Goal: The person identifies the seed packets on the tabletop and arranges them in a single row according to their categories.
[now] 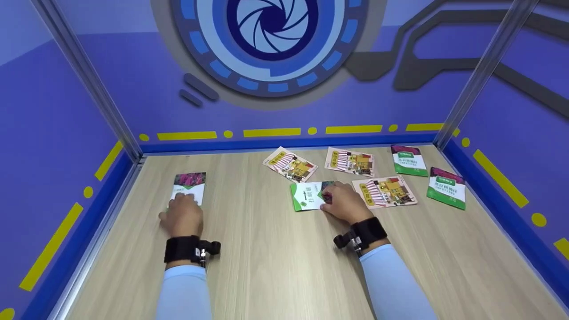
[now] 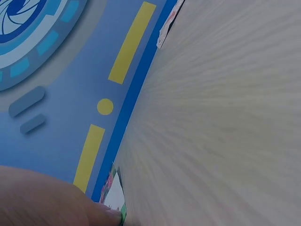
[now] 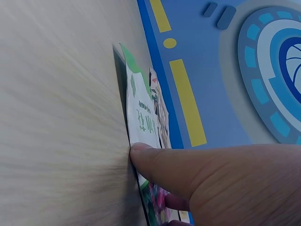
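At the left of the table, my left hand [image 1: 182, 215] holds the lower end of a white flower seed packet [image 1: 190, 179] with a pink flower picture; its bottom is covered by the fingers. In the left wrist view, a digit touches the packet's [image 2: 114, 195] green end. Near the middle, my right hand [image 1: 346, 202] pinches a second green-and-white flower seed packet [image 1: 306, 197], turned sideways. The right wrist view shows the thumb on this packet's [image 3: 141, 113] edge, with a shadow beneath it. The remaining fingers are partly hidden.
Three cream packets with a shop drawing [image 1: 291, 164], [image 1: 350, 162], [image 1: 391, 192] lie behind and beside the right hand. Two green-and-white packets with dark red tops [image 1: 409, 161], [image 1: 447, 188] lie farther right. Blue-purple panels [image 1: 249, 115] wall the wooden table [image 1: 266, 258].
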Demonstrator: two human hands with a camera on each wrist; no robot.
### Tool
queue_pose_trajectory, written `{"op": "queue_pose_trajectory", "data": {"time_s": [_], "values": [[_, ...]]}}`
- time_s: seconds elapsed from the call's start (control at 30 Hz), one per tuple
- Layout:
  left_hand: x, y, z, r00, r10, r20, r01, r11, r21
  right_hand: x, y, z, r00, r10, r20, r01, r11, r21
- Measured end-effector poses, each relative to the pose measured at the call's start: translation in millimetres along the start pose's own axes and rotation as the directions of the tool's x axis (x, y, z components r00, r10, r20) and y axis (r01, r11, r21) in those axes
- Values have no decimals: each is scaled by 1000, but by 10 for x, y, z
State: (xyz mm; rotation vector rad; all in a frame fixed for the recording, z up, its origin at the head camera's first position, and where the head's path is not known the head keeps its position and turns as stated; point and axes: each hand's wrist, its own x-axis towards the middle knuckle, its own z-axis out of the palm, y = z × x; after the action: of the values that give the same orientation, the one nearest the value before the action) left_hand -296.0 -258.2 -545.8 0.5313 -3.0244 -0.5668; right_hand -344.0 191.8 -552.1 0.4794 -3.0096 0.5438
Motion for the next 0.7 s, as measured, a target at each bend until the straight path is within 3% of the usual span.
{"op": "queue_pose_trajectory", "data": {"time_s": [0.43,0.57,0.7], "values": [[-5,-28,-24,998,4,-55,-6,999,-35,0,-14,-6,1000,22,10,-22,1000,18],[-6,77,-61,998,1,-62,-6,997,-80,-3,-22,-7,1000,26,12,-26,1000,6],[-29,278,-89,996,63,-71,-71,990,-123,-18,-52,-24,999,17,34,-17,1000,-18]]}}
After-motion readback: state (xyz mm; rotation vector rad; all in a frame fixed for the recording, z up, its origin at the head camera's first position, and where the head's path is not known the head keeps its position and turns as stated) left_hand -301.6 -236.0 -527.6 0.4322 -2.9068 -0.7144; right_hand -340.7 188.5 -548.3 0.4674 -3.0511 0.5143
